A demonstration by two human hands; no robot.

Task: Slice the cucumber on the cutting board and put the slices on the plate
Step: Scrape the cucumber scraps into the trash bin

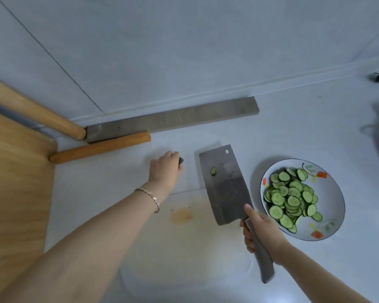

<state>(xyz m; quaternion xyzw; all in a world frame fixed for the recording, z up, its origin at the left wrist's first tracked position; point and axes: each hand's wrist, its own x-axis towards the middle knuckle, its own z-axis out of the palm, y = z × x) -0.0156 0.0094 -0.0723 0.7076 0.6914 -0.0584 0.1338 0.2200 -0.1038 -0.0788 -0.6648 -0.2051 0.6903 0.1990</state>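
Green cucumber slices (290,200): thin rounds with dark rind and pale seeded centres, heaped and overlapping on a white plate (335,215) with a blue rim and red flower pattern. That plate sits on the table (271,119), just right of the cutting board (162,237). Board is pale, with an orange-brown stain (182,216) near its middle. At the board's far side the left hand (165,169), fingers curled, pinches a small dark green cucumber end (181,160). On the left wrist, a bracelet (149,197). Fingers of the right hand (263,232) are wrapped round the handle of a cleaver (223,184), thumb on the blade's base. Blade lies flat side up between left hand and plate, with one small cucumber scrap (213,171) stuck to it.
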